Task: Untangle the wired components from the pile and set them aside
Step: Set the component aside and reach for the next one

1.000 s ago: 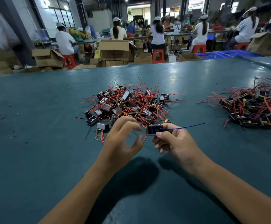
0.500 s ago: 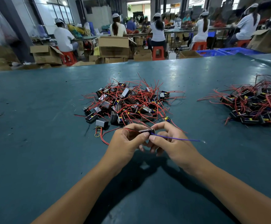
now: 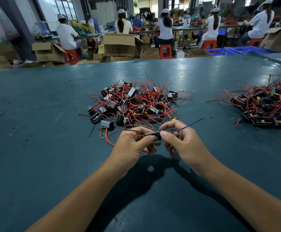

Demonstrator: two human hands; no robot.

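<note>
Teal desk: carries everything.
Pile: centre, beyond both hands.
Component: lifted, between the hands.
Left hand: pinches component.
Right hand: pinches blue wire.

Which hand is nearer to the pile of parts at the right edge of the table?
The right hand. The pile lies farther right of it; the left hand is farther away.

Wide teal counter with a glossy, scuffed surface. Behind it, open cardboard boxes on the floor, red plastic stools, blue crates. Farther back, long work tables with seated workers in white caps. Large windows at left, dark pillars.
</note>
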